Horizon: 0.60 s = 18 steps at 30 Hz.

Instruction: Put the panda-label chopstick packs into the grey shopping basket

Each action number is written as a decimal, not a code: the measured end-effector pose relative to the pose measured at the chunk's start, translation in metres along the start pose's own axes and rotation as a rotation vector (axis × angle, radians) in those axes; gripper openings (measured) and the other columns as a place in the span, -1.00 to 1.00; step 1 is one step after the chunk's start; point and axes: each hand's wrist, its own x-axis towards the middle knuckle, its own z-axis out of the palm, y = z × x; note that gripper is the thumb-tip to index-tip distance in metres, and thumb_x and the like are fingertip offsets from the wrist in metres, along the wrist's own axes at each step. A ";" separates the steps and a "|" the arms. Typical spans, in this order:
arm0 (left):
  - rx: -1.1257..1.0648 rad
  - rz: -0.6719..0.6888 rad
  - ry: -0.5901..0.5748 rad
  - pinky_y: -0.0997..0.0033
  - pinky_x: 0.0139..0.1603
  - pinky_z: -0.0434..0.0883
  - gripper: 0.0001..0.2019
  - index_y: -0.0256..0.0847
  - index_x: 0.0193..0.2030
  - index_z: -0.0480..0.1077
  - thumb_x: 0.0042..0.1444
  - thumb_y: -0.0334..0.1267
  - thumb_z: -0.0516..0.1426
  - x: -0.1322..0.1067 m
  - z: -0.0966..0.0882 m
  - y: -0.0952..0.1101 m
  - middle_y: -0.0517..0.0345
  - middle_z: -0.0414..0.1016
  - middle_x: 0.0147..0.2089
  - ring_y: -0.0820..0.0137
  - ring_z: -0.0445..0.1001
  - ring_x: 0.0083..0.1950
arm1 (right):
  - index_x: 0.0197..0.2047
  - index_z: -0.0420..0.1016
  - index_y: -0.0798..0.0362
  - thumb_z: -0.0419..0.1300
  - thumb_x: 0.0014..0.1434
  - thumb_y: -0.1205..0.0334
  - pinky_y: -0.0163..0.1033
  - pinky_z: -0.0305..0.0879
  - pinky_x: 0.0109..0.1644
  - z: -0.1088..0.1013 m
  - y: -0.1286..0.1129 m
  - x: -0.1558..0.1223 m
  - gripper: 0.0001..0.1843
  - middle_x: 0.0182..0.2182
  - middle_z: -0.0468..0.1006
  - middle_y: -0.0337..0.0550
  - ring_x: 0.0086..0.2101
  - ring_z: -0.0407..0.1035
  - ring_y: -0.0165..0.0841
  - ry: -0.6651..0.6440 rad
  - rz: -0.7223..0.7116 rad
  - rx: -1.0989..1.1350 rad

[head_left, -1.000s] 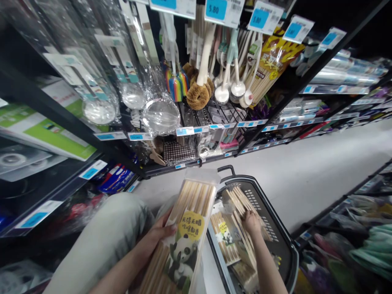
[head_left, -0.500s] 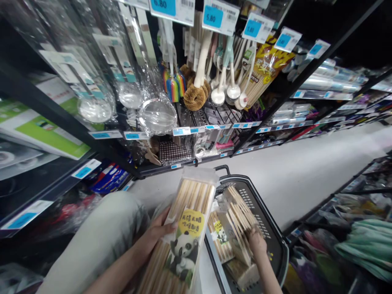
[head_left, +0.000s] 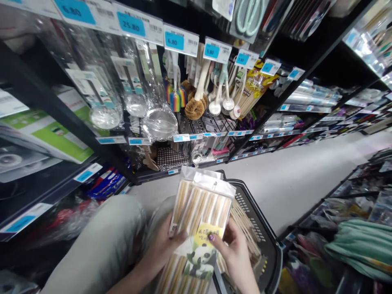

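1. We note a pack of chopsticks (head_left: 199, 216) at lower centre of the frame, upright and tilted slightly right, with a panda label near its lower end.
2. Left hand (head_left: 162, 249): closed on the pack's left edge, thumb across the front, fingers hidden behind.
3. Right hand (head_left: 234, 255): closed on the pack's right edge, thumb pressed on the yellow part of the label.
4. The pack thus sits between both hands, its clear top flap rising above them.
5. A dark basket (head_left: 269, 249) lies just behind and right of the pack, on the floor; more chopsticks (head_left: 245, 224) show inside it.
6. Upper half of frame: shelves (head_left: 45, 106) with hanging brushes (head_left: 196, 106) and blue price tags (head_left: 180, 41).
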 end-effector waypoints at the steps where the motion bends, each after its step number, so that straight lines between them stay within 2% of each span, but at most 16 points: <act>1: 0.023 0.012 0.033 0.27 -0.10 0.49 -0.40 -0.13 0.03 0.37 -0.12 0.11 0.33 0.001 -0.003 0.000 -0.02 0.52 -0.05 0.02 0.47 0.01 | -0.10 0.47 0.06 0.36 -0.03 0.04 -0.25 0.37 -0.36 -0.005 -0.004 0.001 -0.55 -0.39 0.53 -0.14 -0.38 0.39 -0.28 0.024 0.000 0.014; 3: 0.038 0.015 0.121 0.32 -0.09 0.48 -0.36 -0.22 0.04 0.34 -0.05 0.19 0.26 0.004 -0.011 0.002 -0.06 0.52 -0.05 0.07 0.48 0.00 | -0.09 0.46 0.06 0.36 -0.02 0.04 -0.25 0.38 -0.34 -0.026 -0.012 0.005 -0.55 -0.32 0.56 -0.10 -0.36 0.42 -0.28 0.109 -0.027 0.042; 6: -0.010 0.023 0.292 0.37 -0.18 0.49 -0.25 -0.28 0.11 0.27 -0.12 0.16 0.32 0.013 -0.030 0.015 0.00 0.54 -0.14 0.15 0.52 -0.12 | -0.13 0.44 0.02 0.37 -0.02 0.05 -0.26 0.39 -0.25 -0.077 -0.017 0.019 -0.59 -0.26 0.58 -0.08 -0.31 0.45 -0.29 0.273 -0.150 0.091; 8: -0.056 0.063 0.384 0.44 -0.24 0.49 -0.21 -0.25 0.14 0.25 -0.16 0.13 0.36 0.021 -0.046 0.027 0.05 0.55 -0.16 0.22 0.53 -0.16 | -0.19 0.44 0.01 0.40 -0.07 0.04 -0.24 0.38 -0.18 -0.109 -0.008 0.037 -0.59 -0.30 0.59 -0.11 -0.30 0.45 -0.31 0.285 -0.197 0.110; 10: -0.116 0.127 0.466 0.50 -0.27 0.49 -0.19 -0.24 0.11 0.30 -0.24 0.12 0.40 0.029 -0.060 0.037 0.07 0.55 -0.15 0.24 0.52 -0.16 | -0.26 0.46 0.04 0.41 -0.12 0.02 -0.20 0.37 -0.17 -0.128 0.008 0.062 -0.60 -0.36 0.58 -0.11 -0.34 0.44 -0.30 0.207 -0.144 0.050; 13: -0.159 0.209 0.525 0.56 -0.28 0.49 -0.21 -0.21 0.09 0.35 -0.28 0.11 0.41 0.037 -0.075 0.045 0.09 0.54 -0.12 0.26 0.52 -0.13 | -0.33 0.47 0.08 0.41 -0.15 0.08 -0.18 0.34 -0.11 -0.124 0.042 0.106 -0.65 -0.34 0.59 -0.09 -0.30 0.44 -0.29 0.009 -0.059 -0.067; 16: -0.174 0.189 0.546 0.57 -0.26 0.49 -0.22 -0.18 0.10 0.36 -0.27 0.11 0.41 0.041 -0.080 0.045 0.09 0.54 -0.11 0.26 0.52 -0.11 | -0.37 0.44 0.08 0.37 -0.18 0.19 -0.20 0.30 -0.07 -0.098 0.083 0.150 -0.72 -0.30 0.58 -0.14 -0.23 0.43 -0.27 -0.208 -0.013 -0.058; 18: -0.181 0.163 0.568 0.56 -0.23 0.50 -0.23 -0.17 0.10 0.36 -0.27 0.08 0.42 0.043 -0.080 0.043 0.10 0.54 -0.11 0.25 0.52 -0.09 | -0.44 0.42 0.08 0.35 -0.25 0.25 -0.20 0.29 -0.08 -0.081 0.113 0.174 -0.75 -0.37 0.56 -0.18 -0.23 0.42 -0.26 -0.266 0.053 -0.031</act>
